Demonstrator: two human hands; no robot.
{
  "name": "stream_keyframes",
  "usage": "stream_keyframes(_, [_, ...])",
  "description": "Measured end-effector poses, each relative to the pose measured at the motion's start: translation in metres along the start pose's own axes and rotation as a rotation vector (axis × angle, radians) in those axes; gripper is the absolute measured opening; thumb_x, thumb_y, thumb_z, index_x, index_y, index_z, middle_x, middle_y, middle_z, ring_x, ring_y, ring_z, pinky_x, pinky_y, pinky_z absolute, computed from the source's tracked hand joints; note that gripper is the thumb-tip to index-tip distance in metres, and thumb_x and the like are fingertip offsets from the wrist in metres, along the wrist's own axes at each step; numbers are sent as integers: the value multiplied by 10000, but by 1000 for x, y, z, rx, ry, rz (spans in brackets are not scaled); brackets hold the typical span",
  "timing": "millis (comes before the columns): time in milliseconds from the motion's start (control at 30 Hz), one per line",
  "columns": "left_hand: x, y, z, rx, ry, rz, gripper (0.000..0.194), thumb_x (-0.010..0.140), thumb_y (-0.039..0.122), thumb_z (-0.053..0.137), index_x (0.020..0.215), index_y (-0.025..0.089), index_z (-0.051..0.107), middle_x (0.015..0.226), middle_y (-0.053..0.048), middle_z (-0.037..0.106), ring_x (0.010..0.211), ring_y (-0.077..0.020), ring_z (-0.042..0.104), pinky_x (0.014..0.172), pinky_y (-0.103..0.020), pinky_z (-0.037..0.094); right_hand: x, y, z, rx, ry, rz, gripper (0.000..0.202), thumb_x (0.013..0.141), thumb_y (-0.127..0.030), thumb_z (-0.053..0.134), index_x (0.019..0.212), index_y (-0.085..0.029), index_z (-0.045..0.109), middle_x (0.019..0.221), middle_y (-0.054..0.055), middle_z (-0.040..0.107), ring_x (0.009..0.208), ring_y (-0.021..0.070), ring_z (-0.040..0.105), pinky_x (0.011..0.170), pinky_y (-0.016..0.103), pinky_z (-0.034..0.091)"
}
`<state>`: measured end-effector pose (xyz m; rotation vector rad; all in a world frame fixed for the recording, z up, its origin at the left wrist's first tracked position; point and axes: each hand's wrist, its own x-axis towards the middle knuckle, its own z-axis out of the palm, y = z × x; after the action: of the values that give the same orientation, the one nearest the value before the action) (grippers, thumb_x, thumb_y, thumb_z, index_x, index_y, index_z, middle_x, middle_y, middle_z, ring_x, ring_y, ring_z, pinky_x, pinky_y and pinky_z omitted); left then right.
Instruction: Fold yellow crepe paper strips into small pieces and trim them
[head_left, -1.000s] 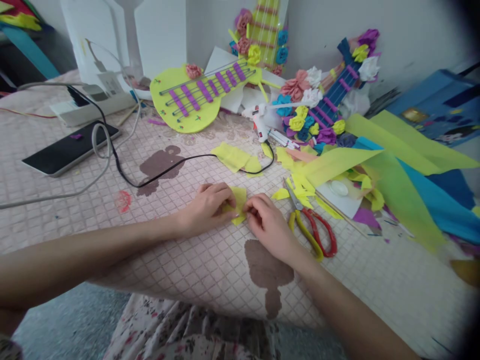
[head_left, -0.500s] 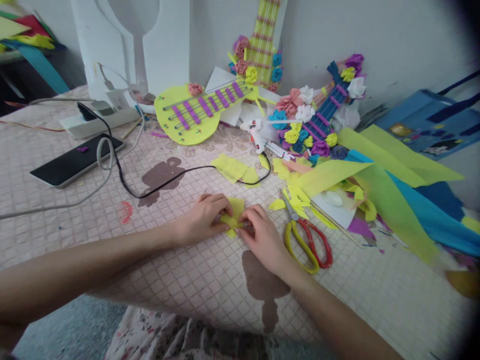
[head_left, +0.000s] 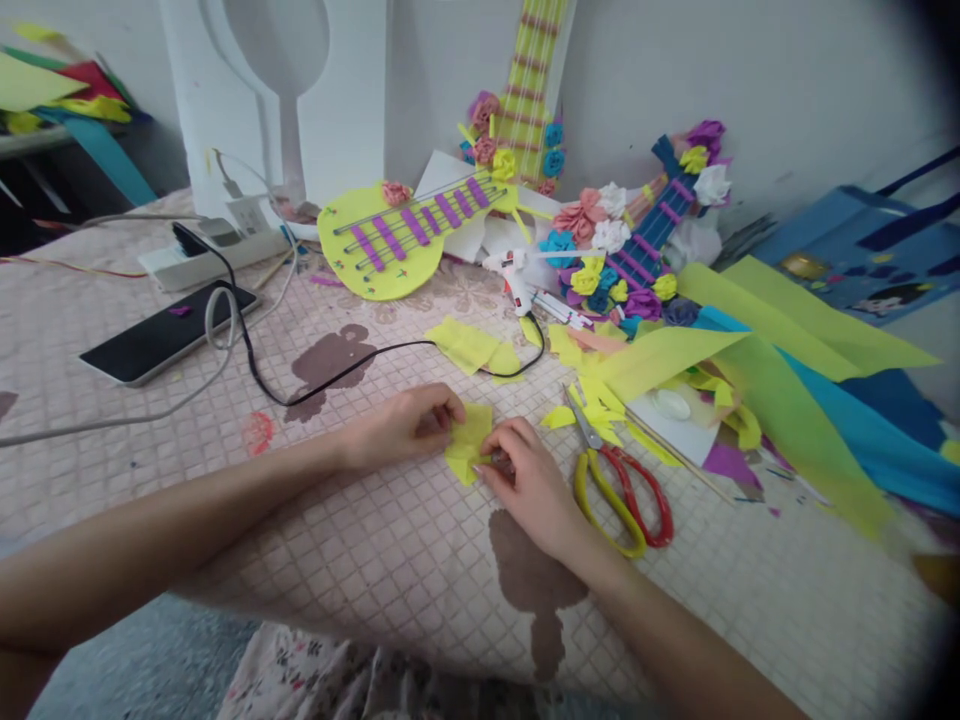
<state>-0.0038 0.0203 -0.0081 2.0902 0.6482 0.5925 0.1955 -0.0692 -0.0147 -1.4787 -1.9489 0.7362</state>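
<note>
A small piece of yellow crepe paper [head_left: 468,440] lies creased on the table between my hands. My right hand [head_left: 529,480] pinches its right edge between thumb and fingers. At the paper's left edge, my left hand [head_left: 409,425] has its fingers curled in toward the thumb; whether they grip the edge is hidden. Scissors [head_left: 600,450] with one yellow and one red handle lie just right of my right hand. Beyond the hands rests another yellow paper piece [head_left: 469,343], beside the black cord [head_left: 360,355] of a white glue gun [head_left: 514,280].
At the back are a yellow paper guitar [head_left: 382,270] and a blue one [head_left: 652,235] with paper flowers. Yellow and blue paper strips [head_left: 795,400] and scraps spread over the right side. A phone [head_left: 165,335] and power strip [head_left: 180,262] with cables sit at left.
My left fingers have drawn back a little to the left, and more of the yellow paper shows, spread flatter. My right hand stays at its edge. The view has shifted slightly.
</note>
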Motion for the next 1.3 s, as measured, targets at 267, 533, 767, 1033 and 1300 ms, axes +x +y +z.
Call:
stream_keyframes(267, [8,-2,15,262,189,-39,268,812,270,620,1050,152,583,1095,-103,517,889,-181,551,797,-359,506,-1,-2,-1,13,24,-27,118,830,-128,575,894,-204,512,938,40,492,806,165,517,722,316,470])
stream_keyframes(533, [8,3,16,112,171,-56,83,785,194,610,780,145,543,811,-23,576,651,-103,505,559,-219,426,-2,-2,-1,157,182,39,403,845,-268,591,1203,-217,415,1108,91,487,762,146,541,682,323,503])
stream_keyframes(767, [0,27,12,-91,-7,-61,224,823,301,635,978,148,580,822,-21,622,711,-120,569,626,-237,452,-1,-9,-8,278,129,117,150,845,-316,594,766,-209,525,677,-22,505,593,123,454,529,257,386])
stream_keyframes(1033, [2,16,5,-702,-201,-234,301,778,264,711,996,146,540,928,-67,672,826,-151,652,759,-315,520,0,-3,-7,677,244,216,188,849,-398,606,823,-226,537,728,-18,577,654,137,550,615,270,473])
stream_keyframes(1300, [-1,12,-17,-501,-467,-284,139,789,240,669,857,150,589,752,-8,649,658,-100,609,583,-196,468,1,-7,-8,785,80,202,355,798,-314,645,1092,-258,453,854,-10,589,780,145,580,686,281,491])
